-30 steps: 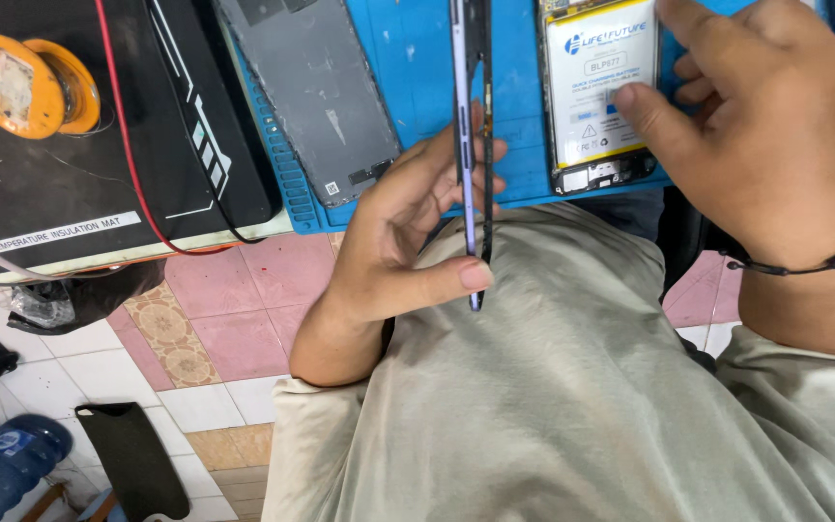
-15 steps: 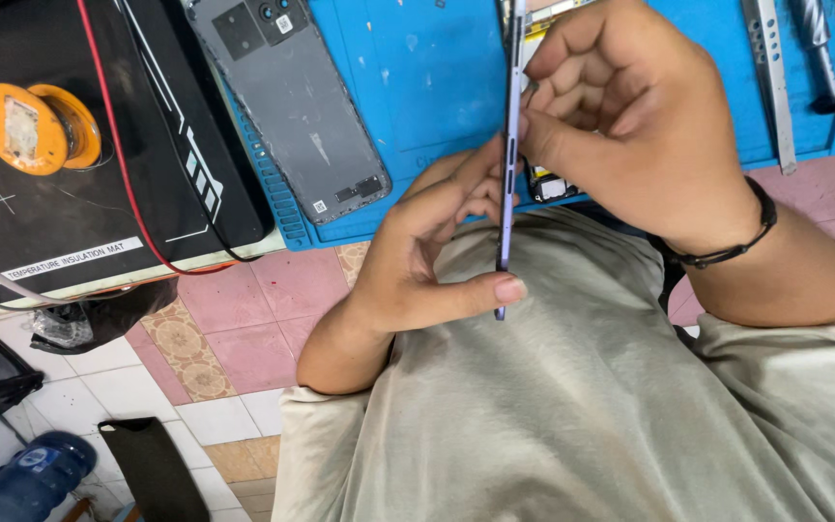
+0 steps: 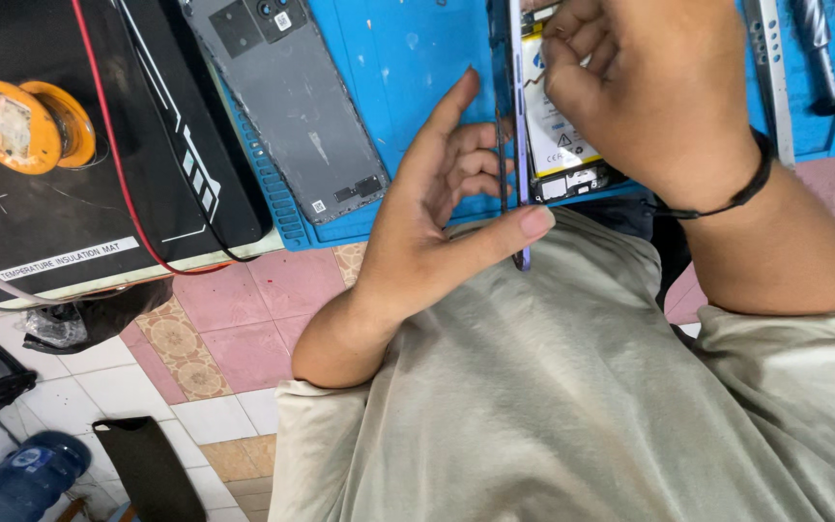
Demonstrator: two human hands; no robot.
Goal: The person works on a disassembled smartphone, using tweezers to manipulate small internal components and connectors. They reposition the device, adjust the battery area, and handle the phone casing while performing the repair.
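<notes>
My left hand (image 3: 432,217) holds a thin purple-edged phone part (image 3: 518,116) upright on its edge over my lap, thumb pressed to its lower end, index finger stretched up. A dark thin layer (image 3: 501,145) runs alongside it. My right hand (image 3: 654,92), a black band on its wrist, is curled at the upper stretch of that part, fingertips against it. Just behind lies an opened phone with a white battery (image 3: 555,135) on the blue work mat (image 3: 408,58).
A grey phone back cover (image 3: 292,106) lies on the blue mat. Left of it are a black insulation mat (image 3: 70,203), an orange spool (image 3: 29,126) and a red wire (image 3: 118,164). Metal tweezers (image 3: 773,77) and a screwdriver (image 3: 819,58) lie at the right. A blue bottle (image 3: 21,478) stands on the tiled floor.
My right hand left the battery phone and closed in on the upper end of the edge-on part. My left fingers opened out, index finger now extended.
</notes>
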